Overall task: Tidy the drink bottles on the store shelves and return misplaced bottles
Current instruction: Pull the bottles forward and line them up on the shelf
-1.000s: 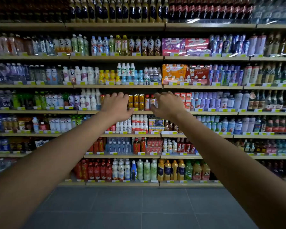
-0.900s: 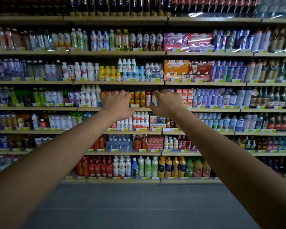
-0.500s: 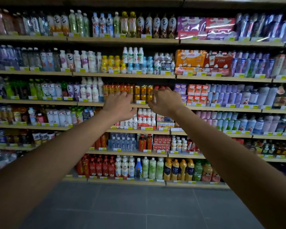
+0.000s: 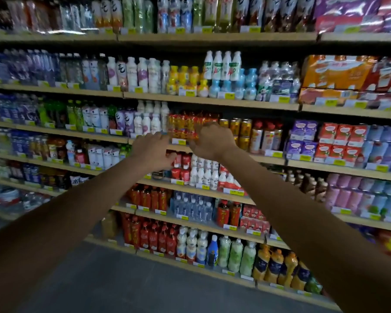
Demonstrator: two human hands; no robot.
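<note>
Red-orange cans (image 4: 183,125) stand packed on the middle shelf (image 4: 280,160), white bottles (image 4: 147,123) tight at left, gold cans (image 4: 240,129) at right. Free room: dark gap (image 4: 246,112) above the can tops.

I saw glossy film over the red-and-gold wrapped drink pack (image 4: 183,128), shiny gold metal cans (image 4: 240,129), pale wood-look shelf boards (image 4: 212,102), matt grey floor tiles (image 4: 145,288).

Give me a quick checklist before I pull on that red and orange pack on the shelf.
1. Left hand empty, fingers relaxed: ok.
2. Right hand gripping the red-orange pack: cannot tell, blurred.
3. Pack sits on the shelf: ok.
4. Gold cans clear of the right hand: not ok, right beside it.
5. White bottles left of the pack upright: ok.
</note>
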